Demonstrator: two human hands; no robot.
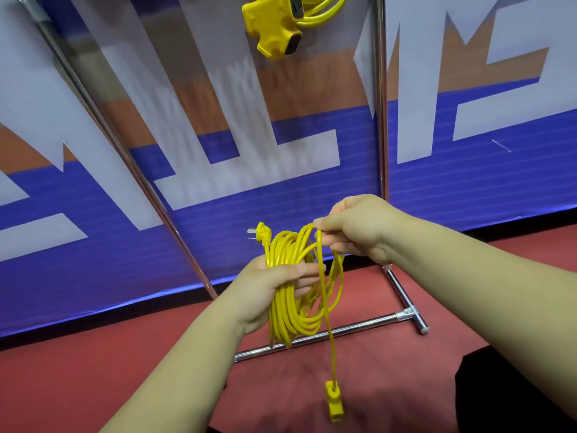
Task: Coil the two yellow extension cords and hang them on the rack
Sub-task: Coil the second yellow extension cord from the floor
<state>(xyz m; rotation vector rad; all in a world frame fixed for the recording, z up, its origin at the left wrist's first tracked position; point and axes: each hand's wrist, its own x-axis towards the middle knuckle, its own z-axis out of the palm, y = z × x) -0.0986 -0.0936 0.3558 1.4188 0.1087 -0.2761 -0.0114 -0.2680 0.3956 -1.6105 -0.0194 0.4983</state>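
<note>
Yellow cord [292,295], chrome rack [380,120], red floor [93,370], blue-white-orange banner [218,135].

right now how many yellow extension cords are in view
2. One coiled cord is gripped by the left hand and pinched by the right hand, its socket end dangling. The hanging cord is at the top edge beside the rack upright, partly cut off.

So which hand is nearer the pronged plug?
Left. The left hand grips the coil just below the plug; the right hand pinches the coil's top, farther right.
</note>
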